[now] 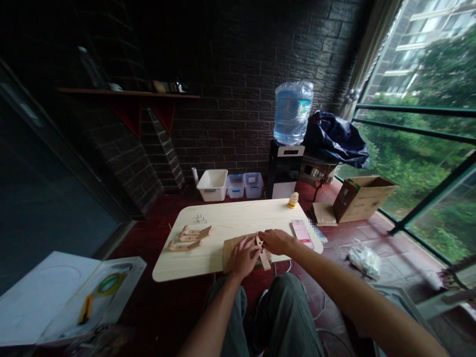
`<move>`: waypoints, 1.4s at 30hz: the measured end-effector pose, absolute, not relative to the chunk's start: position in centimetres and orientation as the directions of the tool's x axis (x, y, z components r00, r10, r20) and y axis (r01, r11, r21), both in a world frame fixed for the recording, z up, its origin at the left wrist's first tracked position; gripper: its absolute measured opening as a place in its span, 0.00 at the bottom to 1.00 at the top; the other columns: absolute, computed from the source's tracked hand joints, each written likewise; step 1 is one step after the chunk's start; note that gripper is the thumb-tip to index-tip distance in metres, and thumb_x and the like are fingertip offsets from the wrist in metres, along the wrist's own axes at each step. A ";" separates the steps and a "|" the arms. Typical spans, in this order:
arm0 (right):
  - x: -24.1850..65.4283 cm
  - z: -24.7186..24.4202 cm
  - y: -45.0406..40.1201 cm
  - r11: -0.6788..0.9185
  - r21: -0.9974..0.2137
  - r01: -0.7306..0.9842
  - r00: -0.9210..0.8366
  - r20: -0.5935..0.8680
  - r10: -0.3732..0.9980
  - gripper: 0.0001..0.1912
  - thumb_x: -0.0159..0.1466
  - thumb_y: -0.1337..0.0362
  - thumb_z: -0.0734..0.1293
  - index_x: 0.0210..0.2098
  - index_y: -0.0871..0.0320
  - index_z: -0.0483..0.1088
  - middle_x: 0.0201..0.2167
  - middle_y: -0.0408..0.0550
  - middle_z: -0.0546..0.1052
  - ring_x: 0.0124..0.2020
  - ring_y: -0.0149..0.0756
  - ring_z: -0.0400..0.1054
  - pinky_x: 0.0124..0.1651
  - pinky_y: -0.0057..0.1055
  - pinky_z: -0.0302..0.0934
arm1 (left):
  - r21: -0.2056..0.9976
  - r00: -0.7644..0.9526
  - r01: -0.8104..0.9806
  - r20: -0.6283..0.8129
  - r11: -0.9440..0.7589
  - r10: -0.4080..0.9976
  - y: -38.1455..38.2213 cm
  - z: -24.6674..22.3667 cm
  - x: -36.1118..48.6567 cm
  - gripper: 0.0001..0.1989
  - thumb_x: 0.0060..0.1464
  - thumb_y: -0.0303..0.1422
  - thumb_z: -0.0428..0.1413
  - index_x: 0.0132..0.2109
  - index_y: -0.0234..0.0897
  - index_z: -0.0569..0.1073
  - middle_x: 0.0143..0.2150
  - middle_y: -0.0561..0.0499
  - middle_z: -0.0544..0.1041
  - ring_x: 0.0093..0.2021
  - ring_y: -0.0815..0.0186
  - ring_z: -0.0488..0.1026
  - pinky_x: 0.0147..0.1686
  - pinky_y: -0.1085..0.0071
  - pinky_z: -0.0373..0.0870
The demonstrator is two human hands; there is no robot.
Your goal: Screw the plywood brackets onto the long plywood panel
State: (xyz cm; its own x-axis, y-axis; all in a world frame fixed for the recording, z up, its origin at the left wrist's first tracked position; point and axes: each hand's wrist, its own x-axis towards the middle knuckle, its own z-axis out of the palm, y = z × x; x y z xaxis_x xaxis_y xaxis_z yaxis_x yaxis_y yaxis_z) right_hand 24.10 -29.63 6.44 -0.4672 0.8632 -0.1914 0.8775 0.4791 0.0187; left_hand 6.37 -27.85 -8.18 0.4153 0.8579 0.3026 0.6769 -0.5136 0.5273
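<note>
While the left hand and right hand both pinch a wooden piece in the head view, it sits over brown cardboard at four o'clock from the middle of the counter. Toward half past eight, an open plastic case holds a yellow-and-black tool and a green-and-yellow coil. A white bin stands at eleven, two clear tubs at twelve, a blue water bottle at one, and an open cardboard box at half past two, its contents hidden.
</note>
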 end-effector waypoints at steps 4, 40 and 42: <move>23.4 6.2 -29.4 0.489 0.047 0.871 -0.473 -0.189 0.861 0.17 0.69 0.64 0.59 0.57 0.59 0.63 0.50 0.59 0.76 0.48 0.45 0.74 0.45 0.36 0.67 | 0.530 0.416 0.678 0.295 -0.509 0.860 -27.8 -8.2 6.4 0.09 0.63 0.40 0.54 0.46 0.51 0.79 0.65 0.59 0.70 0.70 0.59 0.54 0.67 0.52 0.54; 23.5 6.1 -29.7 0.498 0.039 0.867 -0.483 -0.184 0.856 0.18 0.68 0.65 0.59 0.57 0.61 0.61 0.48 0.60 0.78 0.47 0.46 0.75 0.42 0.36 0.68 | 0.558 0.412 0.661 0.289 -0.502 0.864 -28.1 -7.7 6.4 0.08 0.61 0.39 0.55 0.45 0.51 0.78 0.65 0.58 0.70 0.71 0.59 0.53 0.68 0.51 0.53; 23.1 5.9 -29.7 0.491 0.032 0.871 -0.479 -0.170 0.861 0.19 0.68 0.66 0.60 0.57 0.60 0.61 0.49 0.60 0.77 0.48 0.45 0.75 0.44 0.36 0.68 | 0.563 0.399 0.666 0.285 -0.489 0.872 -28.1 -7.6 6.4 0.08 0.61 0.39 0.56 0.45 0.50 0.78 0.64 0.57 0.70 0.71 0.59 0.54 0.68 0.51 0.53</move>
